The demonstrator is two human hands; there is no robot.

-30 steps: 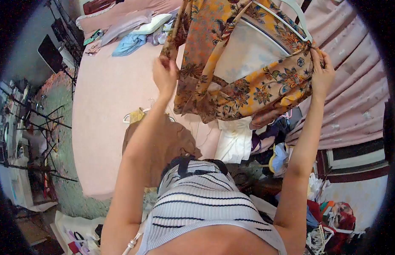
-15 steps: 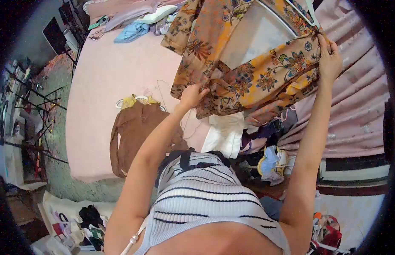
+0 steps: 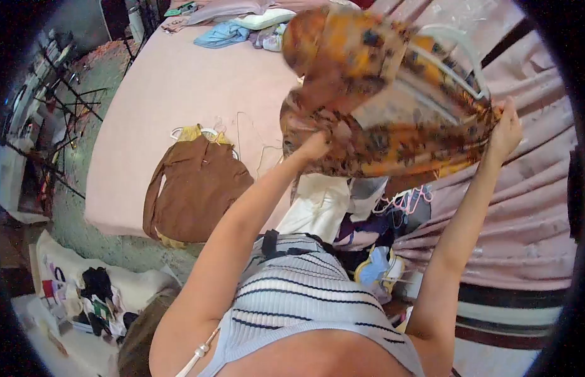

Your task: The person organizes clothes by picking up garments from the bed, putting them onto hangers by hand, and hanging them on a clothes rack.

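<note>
Head view, floral garment [image 3: 393,141] on white hanger [image 3: 463,75] above bed [image 3: 198,81] edge, left fingers [image 3: 315,146] closed on its lower cloth, right fingers [image 3: 507,129] pinching its side beside curtain [image 3: 493,163], bare sheet separating it from brown garment [image 3: 195,185].

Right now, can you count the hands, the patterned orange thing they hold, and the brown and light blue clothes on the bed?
Hands: 2, left hand and right hand
Patterned orange garment: 1
Brown top on the bed: 1
Light blue cloth: 1
Total: 5
</note>
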